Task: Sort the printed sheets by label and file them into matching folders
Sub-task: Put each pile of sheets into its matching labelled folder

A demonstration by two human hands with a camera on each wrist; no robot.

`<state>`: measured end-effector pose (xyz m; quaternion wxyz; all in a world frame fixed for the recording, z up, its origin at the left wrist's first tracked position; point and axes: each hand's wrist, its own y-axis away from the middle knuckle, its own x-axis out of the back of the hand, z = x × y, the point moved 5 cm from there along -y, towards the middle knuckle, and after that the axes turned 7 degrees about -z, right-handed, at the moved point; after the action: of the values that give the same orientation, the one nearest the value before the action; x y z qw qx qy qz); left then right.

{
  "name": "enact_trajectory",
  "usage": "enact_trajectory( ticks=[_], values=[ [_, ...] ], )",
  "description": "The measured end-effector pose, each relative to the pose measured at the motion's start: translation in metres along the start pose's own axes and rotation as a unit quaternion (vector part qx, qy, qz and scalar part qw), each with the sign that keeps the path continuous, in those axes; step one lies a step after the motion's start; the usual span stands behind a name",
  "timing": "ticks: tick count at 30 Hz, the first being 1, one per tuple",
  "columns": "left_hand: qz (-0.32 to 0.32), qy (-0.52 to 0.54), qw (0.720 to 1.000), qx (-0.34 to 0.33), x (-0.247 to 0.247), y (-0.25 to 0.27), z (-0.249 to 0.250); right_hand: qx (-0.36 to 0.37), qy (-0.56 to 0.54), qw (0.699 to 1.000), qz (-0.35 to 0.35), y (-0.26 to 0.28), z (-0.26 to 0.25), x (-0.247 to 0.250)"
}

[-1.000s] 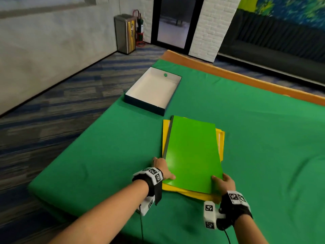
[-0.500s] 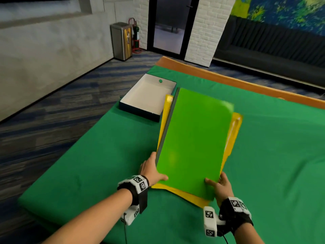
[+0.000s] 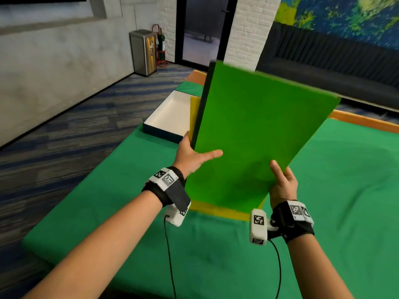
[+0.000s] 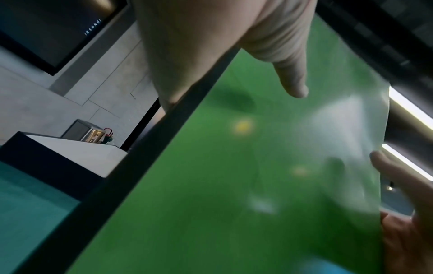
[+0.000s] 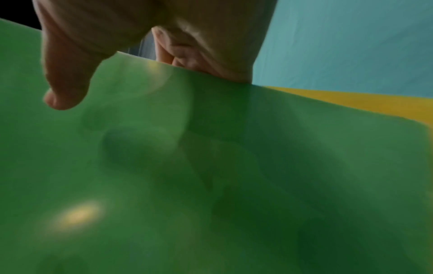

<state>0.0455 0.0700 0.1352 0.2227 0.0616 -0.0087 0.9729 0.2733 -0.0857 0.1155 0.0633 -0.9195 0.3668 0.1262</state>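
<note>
Both hands grip green folder, tilted steeply up off table. Left hand at 9 o'clock edge by dark spine, thumb across cover; right hand pinches 5 o'clock corner. Yellow folder lies beneath on green cloth, mostly hidden. Open box at 10 o'clock: white interior, nothing seen inside, partly covered. Folder contents not visible.
</note>
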Motion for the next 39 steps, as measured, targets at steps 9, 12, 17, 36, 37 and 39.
enact_trajectory(
  ticks=[9, 12, 17, 36, 37, 39],
  values=[
    [-0.044, -0.059, 0.995, 0.068, 0.001, 0.03, -0.021, -0.04, 0.12, 0.991, -0.033, 0.032, 0.032, 0.005],
    [-0.027, -0.067, 0.988, 0.134, -0.003, 0.046, -0.049, -0.058, 0.165, 0.984, -0.039, 0.039, 0.058, 0.012],
    [-0.002, -0.053, 0.987, 0.151, -0.004, 0.047, -0.059, -0.072, 0.155, 0.985, -0.038, 0.027, 0.06, 0.009],
    [0.153, 0.054, 0.978, 0.128, 0.085, 0.017, -0.09, -0.233, 0.153, 0.942, -0.186, 0.028, 0.112, -0.058],
    [0.148, 0.041, 0.981, 0.116, 0.097, 0.011, -0.081, -0.221, 0.154, 0.943, -0.195, 0.023, 0.111, -0.071],
    [0.143, 0.007, 0.984, 0.103, 0.124, 0.0, -0.075, -0.202, 0.148, 0.946, -0.204, 0.017, 0.105, -0.101]
  ],
)
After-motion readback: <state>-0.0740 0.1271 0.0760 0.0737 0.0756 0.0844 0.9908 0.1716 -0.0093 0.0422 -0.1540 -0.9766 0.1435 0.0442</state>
